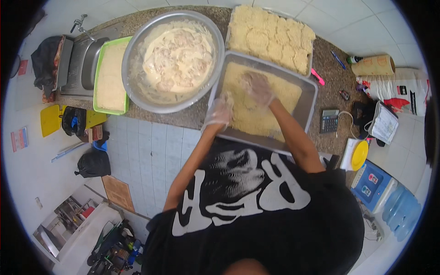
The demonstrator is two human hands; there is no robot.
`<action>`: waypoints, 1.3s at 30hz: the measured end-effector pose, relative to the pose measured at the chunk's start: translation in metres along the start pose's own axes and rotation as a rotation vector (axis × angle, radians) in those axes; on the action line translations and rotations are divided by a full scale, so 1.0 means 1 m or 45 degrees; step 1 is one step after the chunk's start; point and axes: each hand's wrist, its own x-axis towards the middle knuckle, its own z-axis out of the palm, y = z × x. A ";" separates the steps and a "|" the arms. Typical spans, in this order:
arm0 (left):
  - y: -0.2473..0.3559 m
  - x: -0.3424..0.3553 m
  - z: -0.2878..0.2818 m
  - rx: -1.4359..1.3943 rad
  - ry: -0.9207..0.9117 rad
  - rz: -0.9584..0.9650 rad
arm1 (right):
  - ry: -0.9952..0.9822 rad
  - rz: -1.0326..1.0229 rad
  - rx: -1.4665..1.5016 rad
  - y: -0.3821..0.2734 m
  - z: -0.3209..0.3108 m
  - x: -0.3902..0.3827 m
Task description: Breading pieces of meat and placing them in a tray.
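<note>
Green tray point(111, 78) of pale crumb at 9 o'clock on the counter. Next, steel mixing bowl point(137, 46) of creamy batter with lumps of food sunk in it. Steel breading tray point(308, 98) at centre, floored with loose breadcrumbs point(250, 117).

Left hand point(219, 111), thin clear glove, at the tray's 8 o'clock edge, fingers curled; whether it grips a piece, cannot tell. Right hand point(257, 87), gloved, fingers spread flat, pressing down at the crumbs' middle; the piece under it is buried.

Rear tray point(270, 34) at 12 o'clock: stacked coated cutlets.

Judgement: wet battered piece is soft, slippery, light; coating sheds easily. Lift from beneath at the edges, palm flat, no pinching.
</note>
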 end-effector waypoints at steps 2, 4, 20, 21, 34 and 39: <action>0.023 0.000 -0.015 -0.086 -0.137 -0.191 | -0.014 -0.098 -0.034 0.005 0.000 0.000; 0.024 0.001 -0.019 -0.181 -0.152 -0.295 | -0.078 -0.030 -0.082 0.010 -0.019 0.002; 0.031 0.000 0.008 -0.093 0.170 -0.400 | 0.270 -0.039 -0.180 -0.059 -0.057 -0.091; 0.026 -0.002 0.010 -0.094 0.174 -0.415 | 0.095 0.079 -0.006 -0.062 -0.057 -0.111; 0.045 -0.015 0.003 -0.135 -0.212 -0.405 | -0.423 0.487 0.317 -0.032 -0.039 -0.100; 0.034 -0.007 -0.012 -0.556 0.160 -0.516 | 0.318 -0.003 0.363 0.005 0.039 -0.009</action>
